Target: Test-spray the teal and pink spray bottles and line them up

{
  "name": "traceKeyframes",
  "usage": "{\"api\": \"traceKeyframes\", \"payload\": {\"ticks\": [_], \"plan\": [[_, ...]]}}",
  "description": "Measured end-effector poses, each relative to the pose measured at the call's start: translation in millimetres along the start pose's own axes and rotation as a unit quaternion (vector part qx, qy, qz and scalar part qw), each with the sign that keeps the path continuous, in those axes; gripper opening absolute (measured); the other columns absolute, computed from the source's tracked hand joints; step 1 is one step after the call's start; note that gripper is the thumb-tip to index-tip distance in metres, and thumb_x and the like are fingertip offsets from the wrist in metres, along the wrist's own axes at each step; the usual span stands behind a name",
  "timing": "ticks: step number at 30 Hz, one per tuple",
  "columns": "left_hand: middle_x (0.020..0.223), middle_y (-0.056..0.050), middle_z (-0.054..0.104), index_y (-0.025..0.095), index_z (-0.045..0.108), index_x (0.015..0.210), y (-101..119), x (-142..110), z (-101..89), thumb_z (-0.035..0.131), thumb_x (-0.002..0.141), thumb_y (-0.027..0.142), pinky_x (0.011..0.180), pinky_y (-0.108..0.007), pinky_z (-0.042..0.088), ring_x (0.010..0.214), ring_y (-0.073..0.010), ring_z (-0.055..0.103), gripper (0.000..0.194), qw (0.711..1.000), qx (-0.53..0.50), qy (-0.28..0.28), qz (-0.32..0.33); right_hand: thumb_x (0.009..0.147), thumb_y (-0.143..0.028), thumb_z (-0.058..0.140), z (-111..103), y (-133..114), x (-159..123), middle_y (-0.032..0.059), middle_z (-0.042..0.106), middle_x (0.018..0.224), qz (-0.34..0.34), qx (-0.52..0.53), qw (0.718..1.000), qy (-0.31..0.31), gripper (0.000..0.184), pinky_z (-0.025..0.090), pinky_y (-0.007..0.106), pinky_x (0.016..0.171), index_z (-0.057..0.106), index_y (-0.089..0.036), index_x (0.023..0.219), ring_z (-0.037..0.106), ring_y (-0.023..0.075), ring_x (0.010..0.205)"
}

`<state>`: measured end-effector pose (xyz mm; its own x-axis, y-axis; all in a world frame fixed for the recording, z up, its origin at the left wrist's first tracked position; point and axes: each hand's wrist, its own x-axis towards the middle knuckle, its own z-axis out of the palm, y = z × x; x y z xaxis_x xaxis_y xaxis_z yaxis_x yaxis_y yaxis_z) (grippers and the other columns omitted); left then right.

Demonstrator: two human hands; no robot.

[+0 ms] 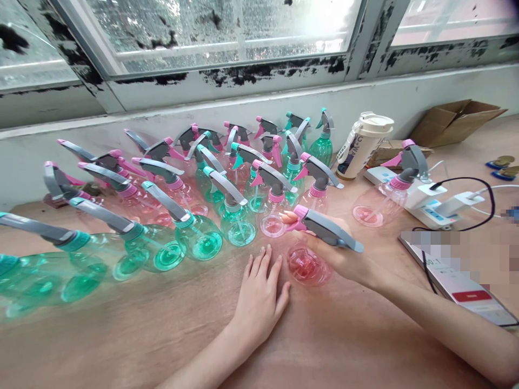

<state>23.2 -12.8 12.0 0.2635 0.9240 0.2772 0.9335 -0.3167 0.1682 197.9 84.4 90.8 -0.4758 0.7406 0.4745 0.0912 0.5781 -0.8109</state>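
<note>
My right hand (336, 251) is wrapped round the neck of a pink spray bottle (308, 265) with a grey and pink trigger head, which stands on the wooden table. Flat on the tabletop, with fingers stretched out, my left hand (261, 294) lies just left of that bottle and holds nothing. Beyond my fingertips is a green spray bottle (239, 224), with a clear pink one (275, 210) beside it. A further pink spray bottle (381, 202) stands apart on the right.
Several green bottles (203, 237) and pink bottles (182, 194) crowd the left and back. On the right are a white cup (365, 143), a power strip (430, 202) with plugs and cables, a phone (458, 281) and a cardboard box (458, 121). A window wall bounds the table (121, 335).
</note>
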Motion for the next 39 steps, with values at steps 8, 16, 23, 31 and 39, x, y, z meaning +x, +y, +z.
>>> {"api": "traceKeyframes", "payload": {"ticks": [8, 16, 23, 31, 39], "plan": [[0.144, -0.020, 0.048, 0.014, 0.052, 0.131, -1, -1, 0.1, 0.052, 0.093, 0.030, 0.107, -0.055, 0.040, 0.134, -0.0325, 0.045, 0.041, 1.000, 0.008, 0.007, 0.003, 0.090, -0.025, 0.060, -1, -4, 4, 0.0034, 0.071, 0.094, 0.004, 0.030, 0.999, -0.013, 0.007, 0.055, 0.031, 0.078, 0.065, -0.023, 0.093, 0.068, 0.0186, 0.088], [0.144, -0.021, 0.048, 0.012, 0.052, 0.131, 0, 0, -0.2, 0.053, 0.093, 0.030, 0.108, -0.055, 0.039, 0.133, -0.0333, 0.046, 0.042, 1.000, 0.012, -0.001, 0.003, 0.088, -0.033, 0.063, 0, -3, 4, -0.0055, 0.045, 0.061, 0.006, -0.010, 1.000, 0.006, 0.029, 0.038, 0.024, 0.049, 0.044, -0.023, 0.068, 0.041, 0.0099, 0.052], [0.144, -0.021, 0.048, 0.012, 0.053, 0.131, -1, -1, 0.5, 0.054, 0.092, 0.030, 0.108, -0.055, 0.039, 0.134, -0.0335, 0.045, 0.042, 1.000, 0.006, -0.002, 0.003, 0.088, -0.036, 0.062, 0, -4, 2, 0.0030, 0.067, 0.081, 0.025, 0.026, 0.999, -0.006, 0.015, 0.052, 0.030, 0.068, 0.064, -0.022, 0.092, 0.062, 0.0167, 0.068], [0.144, -0.022, 0.048, 0.010, 0.054, 0.130, 2, 1, -2.2, 0.056, 0.092, 0.029, 0.109, -0.056, 0.038, 0.134, -0.0346, 0.045, 0.043, 1.000, 0.010, -0.021, -0.006, 0.078, -0.042, 0.072, 9, -3, -8, 0.0011, 0.071, 0.084, 0.063, -0.011, 0.993, 0.100, 0.042, 0.054, 0.030, 0.064, 0.060, -0.025, 0.115, 0.064, 0.0176, 0.068], [0.145, -0.022, 0.048, 0.010, 0.056, 0.130, 4, 1, -2.4, 0.054, 0.093, 0.031, 0.110, -0.054, 0.037, 0.135, -0.0345, 0.045, 0.043, 0.999, 0.008, -0.027, -0.023, 0.086, -0.043, 0.064, 9, 5, -41, 0.0033, 0.073, 0.085, 0.075, -0.121, 0.983, 0.118, 0.023, 0.056, 0.035, 0.074, 0.067, -0.022, 0.095, 0.069, 0.0218, 0.076]]}}
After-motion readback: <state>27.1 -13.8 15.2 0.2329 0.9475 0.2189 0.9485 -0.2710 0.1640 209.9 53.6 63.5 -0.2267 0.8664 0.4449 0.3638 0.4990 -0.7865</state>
